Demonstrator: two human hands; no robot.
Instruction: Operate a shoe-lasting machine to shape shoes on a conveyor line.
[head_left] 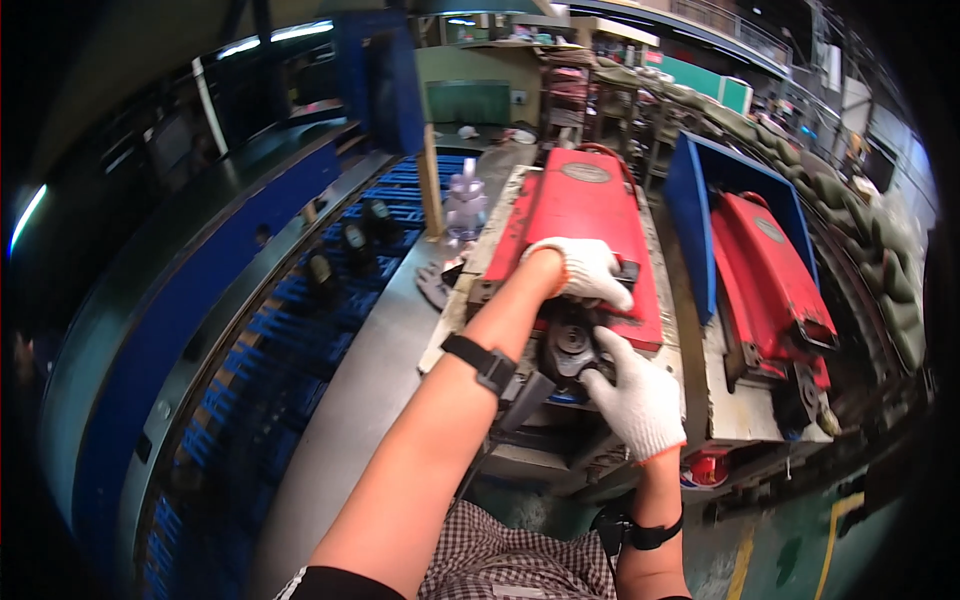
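A red machine housing (590, 205) with an oval plate on top stands on the bench in front of me. My left hand (585, 272), in a white knit glove, lies at its front end with the fingers bent down; what they close on is hidden. Just below, a dark metal part (572, 345) with a round, lighter centre sits at the machine's front. My right hand (640, 395), gloved the same way, grips this part from the right, thumb below and fingers above.
To the right, a second red machine (770, 270) stands beside a blue guard (690, 220). On the left runs a blue roller conveyor (270, 345) carrying several dark pieces, bordered by a metal ledge (350, 420). A clear plastic bottle (466, 205) and a grey glove (432, 287) lie nearby.
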